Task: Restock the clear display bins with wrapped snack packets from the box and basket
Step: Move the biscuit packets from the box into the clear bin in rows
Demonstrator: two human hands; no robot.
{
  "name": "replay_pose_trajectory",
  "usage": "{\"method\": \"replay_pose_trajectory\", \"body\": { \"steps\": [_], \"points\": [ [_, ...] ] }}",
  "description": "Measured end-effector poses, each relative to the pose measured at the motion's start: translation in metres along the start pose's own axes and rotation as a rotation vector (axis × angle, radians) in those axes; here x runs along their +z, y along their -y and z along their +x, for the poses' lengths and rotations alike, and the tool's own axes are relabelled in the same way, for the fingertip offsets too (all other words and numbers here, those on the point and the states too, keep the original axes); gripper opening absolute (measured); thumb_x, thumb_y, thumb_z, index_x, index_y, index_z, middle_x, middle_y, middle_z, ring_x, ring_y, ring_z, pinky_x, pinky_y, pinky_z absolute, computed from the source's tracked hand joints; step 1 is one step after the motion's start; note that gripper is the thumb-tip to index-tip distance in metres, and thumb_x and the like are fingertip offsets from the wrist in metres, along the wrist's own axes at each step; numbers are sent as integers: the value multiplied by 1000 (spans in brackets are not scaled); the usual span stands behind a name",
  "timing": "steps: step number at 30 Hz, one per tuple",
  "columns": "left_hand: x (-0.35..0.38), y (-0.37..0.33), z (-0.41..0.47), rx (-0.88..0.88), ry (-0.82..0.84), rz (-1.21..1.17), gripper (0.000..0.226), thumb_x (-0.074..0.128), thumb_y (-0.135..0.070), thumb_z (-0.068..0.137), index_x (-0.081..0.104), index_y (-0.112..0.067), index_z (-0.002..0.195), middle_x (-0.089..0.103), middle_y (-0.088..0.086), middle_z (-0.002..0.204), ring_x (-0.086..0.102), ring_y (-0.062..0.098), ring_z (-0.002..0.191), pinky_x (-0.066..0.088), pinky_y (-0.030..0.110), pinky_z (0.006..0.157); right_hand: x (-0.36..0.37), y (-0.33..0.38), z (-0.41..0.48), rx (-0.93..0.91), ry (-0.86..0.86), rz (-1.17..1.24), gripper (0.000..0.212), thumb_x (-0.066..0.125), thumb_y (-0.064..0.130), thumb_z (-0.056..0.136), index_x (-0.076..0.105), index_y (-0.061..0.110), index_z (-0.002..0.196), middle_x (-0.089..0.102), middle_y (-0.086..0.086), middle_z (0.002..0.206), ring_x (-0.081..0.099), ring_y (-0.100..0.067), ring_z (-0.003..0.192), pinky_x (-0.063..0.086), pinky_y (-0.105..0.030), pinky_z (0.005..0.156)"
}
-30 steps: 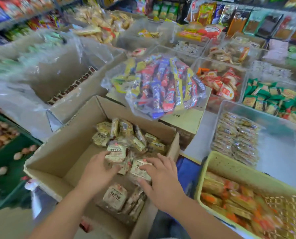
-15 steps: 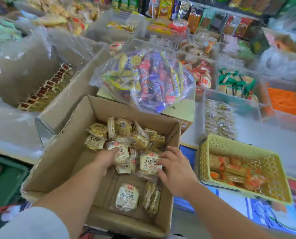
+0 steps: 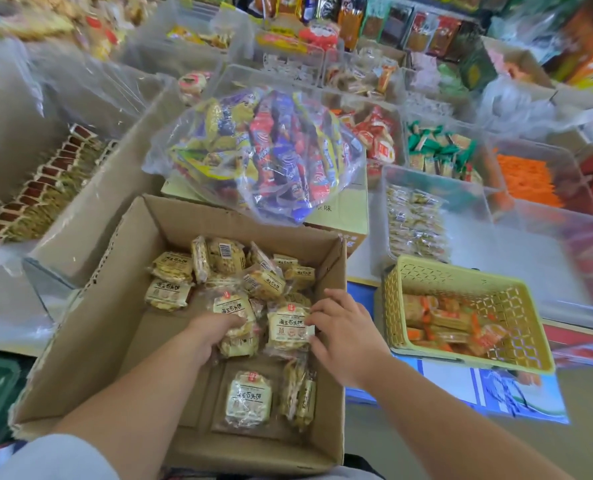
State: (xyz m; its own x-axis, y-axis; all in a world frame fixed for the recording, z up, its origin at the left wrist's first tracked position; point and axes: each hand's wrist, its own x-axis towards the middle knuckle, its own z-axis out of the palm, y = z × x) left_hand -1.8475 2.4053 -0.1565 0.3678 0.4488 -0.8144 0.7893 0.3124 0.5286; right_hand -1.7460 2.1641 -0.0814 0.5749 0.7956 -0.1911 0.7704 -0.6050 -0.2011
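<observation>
Snack packets (image 3: 232, 282) lie loose in an open cardboard box (image 3: 91, 327), heaped mostly toward its far half. Each is a clear wrapper with a cream label printed in dark characters and a small red mark on top, and pale, lumpy biscuits show through the plastic. Some lie label up, some stand on edge, and one shows a barcode. Two more rest apart near the box's front wall, one flat (image 3: 249, 398) and one on its side (image 3: 299, 393).

Both hands are down in the box. The left hand (image 3: 212, 332) has its fingers curled around a packet (image 3: 234, 318) in the middle of the heap, gripping it. The right hand (image 3: 343, 329) has its fingers spread and bent, fingertips touching the right edge of a neighbouring packet (image 3: 290, 328); whether it has a hold on it cannot be told.

Right of the box sits a yellow plastic basket (image 3: 461, 271) holding orange-and-cream wrapped packets. Beyond the basket a clear bin (image 3: 468, 188) holds rows of small pale packets along its left side. Behind the box, a clear bag of colourful bars (image 3: 264, 150) rests on a closed carton (image 3: 343, 206).
</observation>
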Motion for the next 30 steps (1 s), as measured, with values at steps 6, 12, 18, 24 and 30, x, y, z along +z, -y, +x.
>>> {"method": "replay_pose_trajectory", "body": {
  "steps": [6,12,18,24,30],
  "points": [
    [-29,-7,-29,155,-25,33,46,85,-8,80,61,-14,119,71,13,117,63,21,81,48,28,60,-6,5,3,13,73,-140,51,41,50,94,46,36,143,48,13,142,14,-22,152,-1,-59,124],
    [-64,20,-95,317,-6,-350,44,86,-9,80,68,-27,116,80,0,99,76,21,81,54,36,57,-12,27,27,-28,91,-298,55,50,52,95,50,25,143,53,1,143,16,-30,154,-2,-58,124],
    [-72,47,-144,333,108,-634,63,88,-25,61,67,-26,121,79,4,113,75,28,105,46,59,106,0,53,62,90,348,-94,70,59,37,94,31,15,154,44,-8,151,41,-29,138,39,-42,111],
    [-70,58,-149,357,69,-719,66,86,-22,65,64,-25,127,78,3,114,76,23,104,50,54,103,14,59,64,169,376,-243,78,70,31,87,32,12,152,45,-11,143,46,-31,129,44,-44,105],
    [-69,65,-140,360,40,-718,51,82,-14,82,63,-28,128,78,3,115,76,24,103,55,45,91,5,60,59,150,364,-107,39,65,16,92,53,17,129,56,-7,125,62,-28,104,54,-37,80]
  ]
}}
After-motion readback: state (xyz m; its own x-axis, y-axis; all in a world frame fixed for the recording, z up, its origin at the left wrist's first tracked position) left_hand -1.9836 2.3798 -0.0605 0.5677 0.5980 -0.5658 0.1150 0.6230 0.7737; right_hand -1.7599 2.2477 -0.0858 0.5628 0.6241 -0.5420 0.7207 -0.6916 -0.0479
